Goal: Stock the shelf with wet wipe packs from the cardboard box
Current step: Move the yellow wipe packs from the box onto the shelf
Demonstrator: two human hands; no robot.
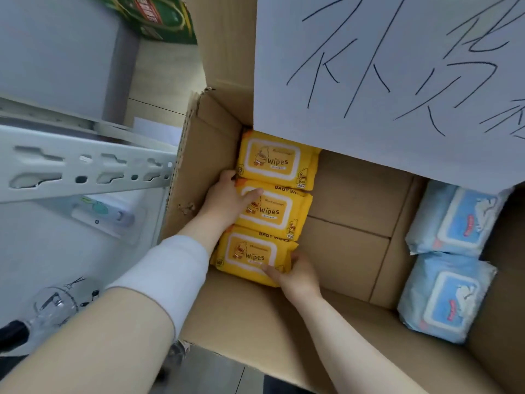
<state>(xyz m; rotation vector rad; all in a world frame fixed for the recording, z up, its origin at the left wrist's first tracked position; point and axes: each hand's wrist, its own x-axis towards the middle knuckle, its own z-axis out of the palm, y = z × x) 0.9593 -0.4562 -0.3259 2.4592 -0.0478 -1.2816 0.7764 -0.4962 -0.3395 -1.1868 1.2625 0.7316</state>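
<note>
An open cardboard box fills the middle of the head view. Three yellow wet wipe packs lie in a row along its left wall: a far pack, a middle pack and a near pack. My left hand reaches in from the left and grips the left edge of the middle pack, thumb across its top. My right hand holds the near right corner of the near pack. Two blue wet wipe packs lie at the box's right side.
A grey metal shelf with slotted rails stands left of the box. A white sheet with black handwriting covers the box's far flap. A green carton sits at the top left. A clear bottle lies at the lower left.
</note>
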